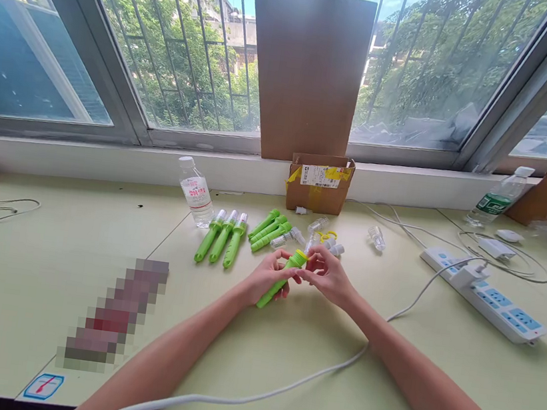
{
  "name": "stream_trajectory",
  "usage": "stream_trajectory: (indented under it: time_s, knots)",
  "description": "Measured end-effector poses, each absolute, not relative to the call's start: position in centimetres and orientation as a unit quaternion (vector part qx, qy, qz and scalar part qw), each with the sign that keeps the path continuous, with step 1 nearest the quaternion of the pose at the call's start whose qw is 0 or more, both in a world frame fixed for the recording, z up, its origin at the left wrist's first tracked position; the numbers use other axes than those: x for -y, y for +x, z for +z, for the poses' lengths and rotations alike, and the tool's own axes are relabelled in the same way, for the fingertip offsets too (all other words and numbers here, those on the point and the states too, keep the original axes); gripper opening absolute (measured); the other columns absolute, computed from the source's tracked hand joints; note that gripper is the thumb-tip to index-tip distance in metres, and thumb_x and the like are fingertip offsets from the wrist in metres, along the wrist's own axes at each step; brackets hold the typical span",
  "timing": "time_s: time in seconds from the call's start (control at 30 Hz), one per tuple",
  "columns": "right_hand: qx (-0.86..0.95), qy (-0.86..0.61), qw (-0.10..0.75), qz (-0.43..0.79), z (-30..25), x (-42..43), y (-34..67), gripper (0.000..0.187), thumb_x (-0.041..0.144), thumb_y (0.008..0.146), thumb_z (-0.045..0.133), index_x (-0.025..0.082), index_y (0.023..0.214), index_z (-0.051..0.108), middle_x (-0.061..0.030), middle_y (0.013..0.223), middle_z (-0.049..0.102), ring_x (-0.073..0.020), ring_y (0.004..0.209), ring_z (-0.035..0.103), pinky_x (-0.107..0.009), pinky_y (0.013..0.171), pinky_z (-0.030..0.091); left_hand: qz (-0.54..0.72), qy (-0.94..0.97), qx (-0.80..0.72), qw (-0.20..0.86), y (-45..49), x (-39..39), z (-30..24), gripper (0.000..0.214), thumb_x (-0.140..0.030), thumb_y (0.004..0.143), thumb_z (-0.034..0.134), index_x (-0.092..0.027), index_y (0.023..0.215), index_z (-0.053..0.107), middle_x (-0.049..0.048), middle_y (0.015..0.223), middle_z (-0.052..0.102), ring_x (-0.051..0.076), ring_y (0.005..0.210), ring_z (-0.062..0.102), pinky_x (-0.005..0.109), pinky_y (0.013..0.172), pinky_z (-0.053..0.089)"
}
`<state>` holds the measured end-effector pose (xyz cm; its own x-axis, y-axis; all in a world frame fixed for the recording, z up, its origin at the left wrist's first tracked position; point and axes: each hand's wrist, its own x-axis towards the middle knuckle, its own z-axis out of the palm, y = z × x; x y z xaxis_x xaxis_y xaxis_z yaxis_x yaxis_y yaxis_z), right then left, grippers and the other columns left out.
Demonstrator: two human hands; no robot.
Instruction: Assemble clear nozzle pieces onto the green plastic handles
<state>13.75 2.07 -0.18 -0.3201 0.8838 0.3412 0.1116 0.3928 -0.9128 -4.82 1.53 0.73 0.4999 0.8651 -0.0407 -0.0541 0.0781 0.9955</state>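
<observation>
My left hand is wrapped around a green plastic tube that points up and right, with a yellow ring at its top end. My right hand pinches at that yellow end, fingers closed on a small part I cannot make out. Behind them, three finished green tubes with clear caps lie side by side. A second bunch of green tubes lies uncapped. Loose clear caps and a yellow ring are scattered just beyond my hands.
A small open cardboard box stands by the window sill, a tall cardboard sheet behind it. A water bottle stands left of the tubes, another bottle at right. A white power strip and its cable cross the pale green table.
</observation>
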Motion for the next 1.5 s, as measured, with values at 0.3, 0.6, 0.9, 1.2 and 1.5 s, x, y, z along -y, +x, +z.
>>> stream_trajectory:
  time_s: [0.3, 0.6, 0.9, 1.2, 1.5]
  knots:
    - [0.681, -0.342, 0.462, 0.453, -0.3, -2.3, 13.6, 0.036, 0.04, 0.073, 0.073, 0.024, 0.094, 0.049, 0.0069, 0.068, 0.048, -0.0116, 0.059, 0.057, -0.026, 0.051, 0.051, 0.356, 0.548, -0.341, 0.676, -5.1, -1.6, 0.8, 0.047, -0.046, 0.075, 0.067, -0.02, 0.102, 0.039, 0.004, 0.08, 0.068, 0.01, 0.039, 0.055, 0.017, 0.03, 0.033]
    - [0.663, -0.354, 0.474, 0.458, -0.6, -2.4, 13.3, 0.035, 0.041, 0.072, 0.073, 0.024, 0.091, 0.05, 0.0069, 0.068, 0.047, -0.0099, 0.057, 0.054, -0.023, 0.047, 0.05, 0.346, 0.522, -0.329, 0.707, -5.2, -1.7, 0.9, 0.045, -0.045, 0.076, 0.066, -0.019, 0.102, 0.042, 0.0039, 0.083, 0.066, 0.008, 0.041, 0.054, 0.016, 0.029, 0.032]
    - [0.671, -0.359, 0.491, 0.425, -0.6, -2.0, 13.1, 0.038, 0.043, 0.07, 0.073, 0.024, 0.089, 0.047, 0.0004, 0.091, 0.052, -0.0145, 0.073, 0.062, -0.024, 0.048, 0.053, 0.332, 0.499, -0.299, 0.743, -5.2, -1.8, 0.6, 0.035, -0.044, 0.082, 0.061, -0.015, 0.097, 0.047, 0.0065, 0.084, 0.065, 0.007, 0.041, 0.053, 0.015, 0.031, 0.036]
    - [0.666, -0.362, 0.501, 0.417, -0.8, -2.1, 13.2, 0.031, 0.04, 0.073, 0.071, 0.023, 0.088, 0.05, -0.0026, 0.106, 0.058, -0.0143, 0.071, 0.064, -0.028, 0.053, 0.056, 0.321, 0.514, -0.347, 0.716, -5.2, -1.8, 0.9, 0.042, -0.051, 0.082, 0.059, -0.018, 0.105, 0.046, 0.0084, 0.087, 0.067, 0.01, 0.048, 0.059, 0.017, 0.036, 0.042]
    - [0.655, -0.396, 0.533, 0.362, -0.5, -3.1, 14.5, 0.04, 0.05, 0.069, 0.072, 0.023, 0.085, 0.048, -0.005, 0.108, 0.06, -0.0131, 0.062, 0.062, -0.028, 0.046, 0.054, 0.359, 0.65, -0.462, 0.485, -4.1, -0.9, 0.6, 0.036, -0.045, 0.075, 0.066, -0.018, 0.099, 0.059, -0.0022, 0.062, 0.059, 0.008, 0.04, 0.049, 0.018, 0.037, 0.035]
